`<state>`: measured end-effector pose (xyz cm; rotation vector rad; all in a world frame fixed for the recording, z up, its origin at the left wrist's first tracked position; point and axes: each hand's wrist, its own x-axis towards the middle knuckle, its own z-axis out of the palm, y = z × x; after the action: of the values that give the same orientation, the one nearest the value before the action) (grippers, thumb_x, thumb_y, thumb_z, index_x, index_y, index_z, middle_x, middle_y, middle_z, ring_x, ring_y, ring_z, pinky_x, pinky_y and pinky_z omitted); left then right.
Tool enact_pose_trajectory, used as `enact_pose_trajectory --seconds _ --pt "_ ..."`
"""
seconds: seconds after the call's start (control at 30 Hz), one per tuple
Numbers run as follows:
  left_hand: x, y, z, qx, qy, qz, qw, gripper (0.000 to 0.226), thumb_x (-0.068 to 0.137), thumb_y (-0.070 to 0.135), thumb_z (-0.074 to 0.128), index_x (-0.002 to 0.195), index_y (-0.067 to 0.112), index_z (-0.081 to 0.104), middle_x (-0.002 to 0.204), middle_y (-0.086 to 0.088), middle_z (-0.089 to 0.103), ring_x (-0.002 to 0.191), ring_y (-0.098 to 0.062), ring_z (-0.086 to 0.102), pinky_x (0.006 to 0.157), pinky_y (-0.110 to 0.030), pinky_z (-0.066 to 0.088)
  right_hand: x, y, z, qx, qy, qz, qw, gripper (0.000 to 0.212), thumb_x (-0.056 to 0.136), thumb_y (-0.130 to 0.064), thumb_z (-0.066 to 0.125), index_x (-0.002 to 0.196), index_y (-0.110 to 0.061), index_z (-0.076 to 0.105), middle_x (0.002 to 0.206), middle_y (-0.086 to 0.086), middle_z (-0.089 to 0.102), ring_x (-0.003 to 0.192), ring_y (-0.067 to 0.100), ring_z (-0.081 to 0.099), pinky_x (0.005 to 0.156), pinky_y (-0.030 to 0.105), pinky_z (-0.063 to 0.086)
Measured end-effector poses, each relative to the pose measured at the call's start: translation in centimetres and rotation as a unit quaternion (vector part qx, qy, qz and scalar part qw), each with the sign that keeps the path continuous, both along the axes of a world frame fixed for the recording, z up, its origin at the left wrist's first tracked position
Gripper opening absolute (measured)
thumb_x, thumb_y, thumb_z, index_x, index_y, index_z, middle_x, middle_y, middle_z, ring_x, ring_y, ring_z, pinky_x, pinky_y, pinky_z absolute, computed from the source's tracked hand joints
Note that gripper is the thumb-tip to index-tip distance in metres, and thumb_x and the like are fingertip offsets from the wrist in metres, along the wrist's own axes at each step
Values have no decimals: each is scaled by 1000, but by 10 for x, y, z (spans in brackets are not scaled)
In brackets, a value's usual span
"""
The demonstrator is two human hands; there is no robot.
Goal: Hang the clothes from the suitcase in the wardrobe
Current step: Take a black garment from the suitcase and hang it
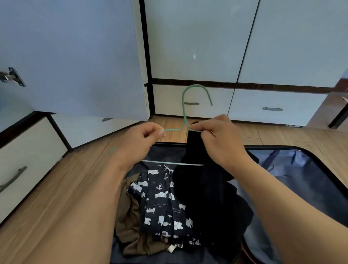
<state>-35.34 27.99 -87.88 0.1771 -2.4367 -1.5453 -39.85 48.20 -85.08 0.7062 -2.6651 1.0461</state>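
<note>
A floor of warm brown wood-grain planks ran across the room. Along the far side stood tall pale grey-white cabinet panels framed in dark brown trim, with white drawers beneath them carrying curved grey metal handles. On the left a pale blue-grey door stood swung open, a silver metal hinge fixed to its inner face. More white drawers with a grey handle lined the left. Soft daylight lay evenly over everything.
</note>
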Motion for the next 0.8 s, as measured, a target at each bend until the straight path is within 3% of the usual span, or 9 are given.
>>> enact_pose_trajectory --seconds 0.13,0.23,0.33,0.43,0.5,0.57,0.63,0.7,0.8 --pt "-1 4 8 40 25 0 999 23 91 30 63 71 39 70 81 -12 56 77 -16 47 82 -34 39 -3 4 16 -31 -119 52 991 28 90 -18 53 106 -32 70 98 -16 62 101 6 55 92 24 43" --pt "-3 13 11 40 27 0 999 27 91 26 63 68 38 71 77 -5 55 73 -14 46 79 -31 38 -7 7 9 69 -61 45 995 15 96 -27 54 94 -18 65 80 -3 63 80 16 57 72 29 44" --pt "-8 23 15 43 56 33 997 12 86 23 70 81 34 68 88 12 65 81 0 56 85 -24 45 -7 7 10 -8 -31 3 999 14 95 -30 56 88 -21 64 76 -7 61 74 11 55 67 22 41" --pt "-15 17 19 -47 133 184 973 44 79 18 75 117 28 55 122 8 49 114 -8 47 101 -24 38 -13 20 20 -92 -29 -46 994 10 90 -30 64 84 -23 67 78 -13 63 82 9 58 74 22 43" --pt "-16 8 18 -69 198 365 907 57 77 8 65 131 14 48 132 -3 42 126 -18 41 106 -27 33 -16 30 28 -154 -53 -55 985 12 84 -34 71 78 -24 69 78 -10 67 82 11 63 79 28 50" --pt "-13 3 6 -18 157 468 870 60 78 3 58 135 8 43 139 -10 37 127 -23 43 105 -30 37 -17 35 34 -206 -78 -44 974 19 80 -40 74 75 -22 70 73 -7 67 75 14 65 75 32 54" --pt "-14 7 -14 11 -6 430 903 56 76 4 60 131 9 49 137 -13 44 116 -27 52 96 -39 46 -16 33 39 -235 -83 -31 968 27 82 -41 71 77 -15 70 68 -2 63 68 10 60 70 28 51" --pt "-12 22 -34 9 -147 256 956 53 72 12 65 124 11 56 127 -14 57 100 -25 59 85 -43 52 -14 27 43 -255 -72 -14 964 35 85 -41 68 81 -6 68 71 6 64 69 6 58 70 20 49" --pt "-9 56 -46 -62 -196 61 977 56 83 28 72 135 19 51 130 -2 57 116 -19 55 96 -34 46 -9 18 52 -283 -77 18 956 45 86 -42 66 82 2 66 66 -11 64 72 -8 60 67 5 43"
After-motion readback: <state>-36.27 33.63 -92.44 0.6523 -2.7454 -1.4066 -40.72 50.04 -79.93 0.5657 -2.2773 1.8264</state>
